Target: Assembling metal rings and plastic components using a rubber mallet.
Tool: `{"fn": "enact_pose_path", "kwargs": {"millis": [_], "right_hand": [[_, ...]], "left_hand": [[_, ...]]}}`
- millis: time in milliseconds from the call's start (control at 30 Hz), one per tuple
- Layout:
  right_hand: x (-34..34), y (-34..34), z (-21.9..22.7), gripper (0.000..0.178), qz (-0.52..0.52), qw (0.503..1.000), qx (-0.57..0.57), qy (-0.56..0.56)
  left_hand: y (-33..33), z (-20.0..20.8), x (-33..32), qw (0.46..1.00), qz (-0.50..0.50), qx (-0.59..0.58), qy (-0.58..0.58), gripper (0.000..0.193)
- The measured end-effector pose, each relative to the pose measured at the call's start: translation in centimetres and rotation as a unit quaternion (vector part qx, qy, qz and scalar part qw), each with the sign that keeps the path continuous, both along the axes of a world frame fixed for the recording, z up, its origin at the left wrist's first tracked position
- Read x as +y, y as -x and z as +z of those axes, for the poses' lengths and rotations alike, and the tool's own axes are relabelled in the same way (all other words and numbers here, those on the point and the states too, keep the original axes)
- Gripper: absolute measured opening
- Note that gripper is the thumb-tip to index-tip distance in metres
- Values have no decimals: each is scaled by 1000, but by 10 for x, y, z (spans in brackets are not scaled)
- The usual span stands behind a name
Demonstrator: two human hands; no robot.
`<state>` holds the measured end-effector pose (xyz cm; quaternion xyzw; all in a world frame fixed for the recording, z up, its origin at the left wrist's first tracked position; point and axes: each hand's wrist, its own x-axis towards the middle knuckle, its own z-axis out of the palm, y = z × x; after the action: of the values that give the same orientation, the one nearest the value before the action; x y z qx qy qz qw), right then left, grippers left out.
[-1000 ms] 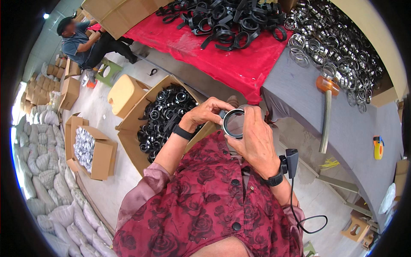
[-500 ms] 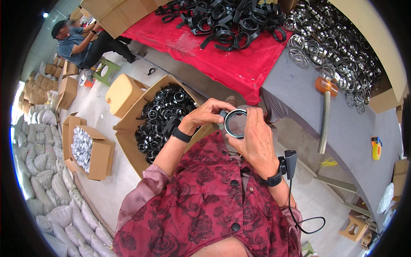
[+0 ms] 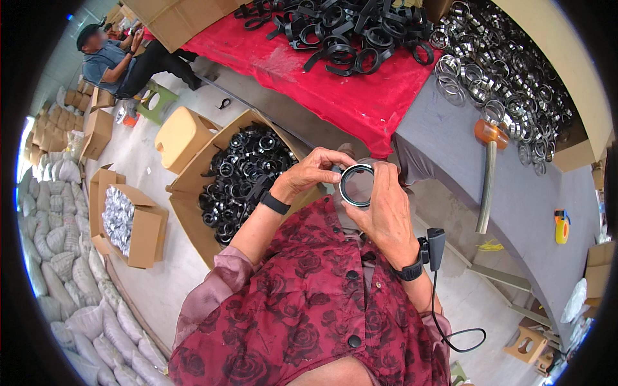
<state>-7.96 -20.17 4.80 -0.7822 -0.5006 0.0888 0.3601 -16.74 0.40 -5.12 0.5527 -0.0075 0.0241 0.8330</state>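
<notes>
My right hand [image 3: 386, 209] pinched the metal-rimmed ring [image 3: 344, 190] between thumb and fingers, held above my lap, while the fingertips of my left hand [image 3: 309, 174] met its left rim, though I could not tell whether they gripped it. Beside my left wrist, an open large carton [image 3: 188, 209] contained black rings [image 3: 241, 174]; farther left, a smaller carton [image 3: 147, 231] contained silvery pieces [image 3: 118, 219]. Beyond my hands ran the red cloth's [image 3: 360, 119] edge, and open room separated my right hand from the grey table [image 3: 444, 141].
</notes>
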Motion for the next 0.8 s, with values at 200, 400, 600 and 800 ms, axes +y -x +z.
{"fn": "enact_pose_path", "kwargs": {"millis": [200, 400, 600, 800], "right_hand": [[1, -3, -11, 71, -3, 999, 37, -27], [0, -14, -21, 89, 13, 995, 13, -96], [-8, -22, -49, 71, -5, 856, 494, -155], [-3, -17, -50, 53, -14, 825, 530, -196]], "left_hand": [[0, -4, 1, 1000, 7, 6, 16, 50], [-1, -2, -1, 999, 41, 0, -1, 51], [-1, 6, -2, 994, 96, 12, -42, 50], [-3, 12, -4, 993, 104, 20, -56, 52]]}}
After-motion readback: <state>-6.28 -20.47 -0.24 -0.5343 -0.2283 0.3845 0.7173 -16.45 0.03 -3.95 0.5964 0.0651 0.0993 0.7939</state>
